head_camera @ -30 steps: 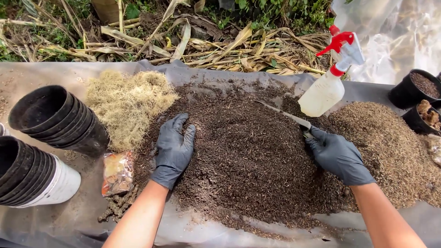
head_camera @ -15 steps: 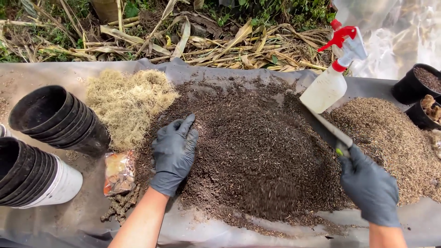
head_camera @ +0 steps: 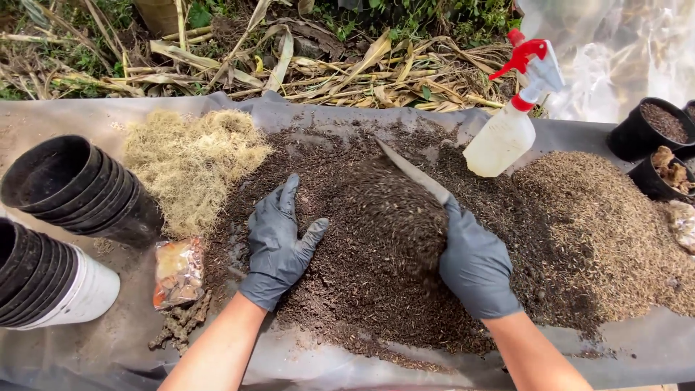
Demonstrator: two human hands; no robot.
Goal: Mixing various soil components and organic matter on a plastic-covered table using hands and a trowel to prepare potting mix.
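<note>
A wide heap of dark potting soil (head_camera: 376,289) lies on a grey sheet (head_camera: 65,123). My left hand (head_camera: 279,242), in a grey glove, rests flat on the left part of the heap with fingers spread. My right hand (head_camera: 474,264), also gloved, grips a small metal trowel (head_camera: 413,170) whose blade points up and left, pushing a mound of soil (head_camera: 402,217) toward the middle. A lighter brown pile of husks (head_camera: 615,224) sits to the right of the dark soil.
Stacks of black pots (head_camera: 79,188) and a stack in a white pot (head_camera: 51,286) lie at the left. A tuft of dry fibre (head_camera: 192,159), a small snack-like bag (head_camera: 177,271), a spray bottle (head_camera: 510,130) and filled black pots (head_camera: 655,130) surround the heap.
My right hand has swept the trowel from the right side of the heap toward the middle, heaping soil ahead of it. My left hand has stayed flat on the soil.
</note>
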